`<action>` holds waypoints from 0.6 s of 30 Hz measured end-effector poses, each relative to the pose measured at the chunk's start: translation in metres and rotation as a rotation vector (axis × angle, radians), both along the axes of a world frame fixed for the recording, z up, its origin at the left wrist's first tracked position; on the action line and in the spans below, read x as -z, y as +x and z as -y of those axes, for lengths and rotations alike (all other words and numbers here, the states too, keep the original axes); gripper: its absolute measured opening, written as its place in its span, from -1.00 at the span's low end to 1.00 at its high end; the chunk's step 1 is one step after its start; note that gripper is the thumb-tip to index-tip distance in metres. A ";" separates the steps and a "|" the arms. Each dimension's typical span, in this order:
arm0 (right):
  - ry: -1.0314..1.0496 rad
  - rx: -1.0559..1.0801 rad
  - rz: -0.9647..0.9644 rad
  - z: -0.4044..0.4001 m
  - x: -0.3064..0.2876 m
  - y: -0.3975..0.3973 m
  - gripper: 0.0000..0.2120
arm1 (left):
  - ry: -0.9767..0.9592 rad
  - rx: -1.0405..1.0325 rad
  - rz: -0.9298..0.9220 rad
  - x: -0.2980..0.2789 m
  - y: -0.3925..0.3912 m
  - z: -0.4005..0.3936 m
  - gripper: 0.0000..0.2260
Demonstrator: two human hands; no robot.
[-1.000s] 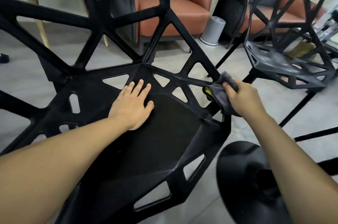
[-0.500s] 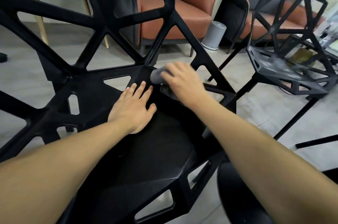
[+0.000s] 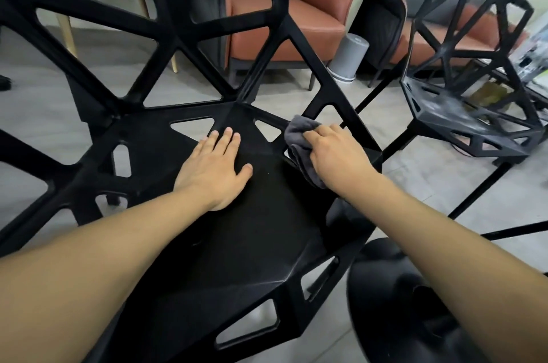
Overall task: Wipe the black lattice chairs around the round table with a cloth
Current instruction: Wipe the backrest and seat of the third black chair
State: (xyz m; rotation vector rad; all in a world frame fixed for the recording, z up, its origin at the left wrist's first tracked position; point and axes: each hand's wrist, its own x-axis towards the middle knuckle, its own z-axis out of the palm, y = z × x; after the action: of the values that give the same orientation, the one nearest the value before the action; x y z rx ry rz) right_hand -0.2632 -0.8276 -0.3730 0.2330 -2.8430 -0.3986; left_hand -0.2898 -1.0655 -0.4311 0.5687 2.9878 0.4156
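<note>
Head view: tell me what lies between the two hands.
Bare black seat of the near lattice chair, with one triangular cutout, between left hand and right hand.

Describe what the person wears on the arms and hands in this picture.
Nothing shows on either arm. The left hand and right hand are bare, with no gloves, rings, watch or bands in view. Both forearms are uncovered as far as the picture's edge, so no sleeve shows.

- Our left forearm enters from the 8 o'clock corner and runs up toward centre.
- Our left hand (image 3: pixel 215 168) lies flat, palm down, fingers straight and close together pointing to 1 o'clock, thumb spread toward 3 o'clock.
- Our right forearm enters from 4 o'clock.
- Our right hand (image 3: pixel 333 152) sits at 3 o'clock of the left, fingers curled and pressing down.
</note>
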 end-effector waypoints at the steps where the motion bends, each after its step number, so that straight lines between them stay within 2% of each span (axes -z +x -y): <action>1: -0.014 -0.003 -0.017 0.002 0.003 -0.002 -0.76 | -0.002 -0.002 -0.002 0.000 0.001 -0.001 -0.36; 4: -0.095 -0.089 -0.024 0.018 0.013 -0.020 -0.64 | -0.009 -0.006 -0.002 -0.001 0.001 -0.003 -0.36; 7: -0.129 -0.129 0.049 0.047 0.018 -0.060 -0.80 | -0.007 -0.007 -0.010 -0.001 0.001 -0.005 -0.37; 11: -0.263 -0.067 0.072 0.070 0.017 -0.086 -0.72 | 0.063 -0.081 -0.004 -0.001 -0.001 -0.002 -0.42; 14: -0.269 -0.059 0.054 0.063 0.025 -0.034 -0.70 | 0.092 -0.114 -0.001 0.001 -0.003 0.001 -0.45; 18: -0.275 -0.029 0.079 0.046 0.020 0.058 -0.58 | 0.092 -0.111 -0.013 0.000 -0.001 0.000 -0.45</action>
State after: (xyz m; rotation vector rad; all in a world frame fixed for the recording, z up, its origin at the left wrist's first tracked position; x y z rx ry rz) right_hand -0.2053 -0.8735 -0.3931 0.2395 -2.9247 0.0100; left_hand -0.2909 -1.0655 -0.4315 0.4144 3.0352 0.5620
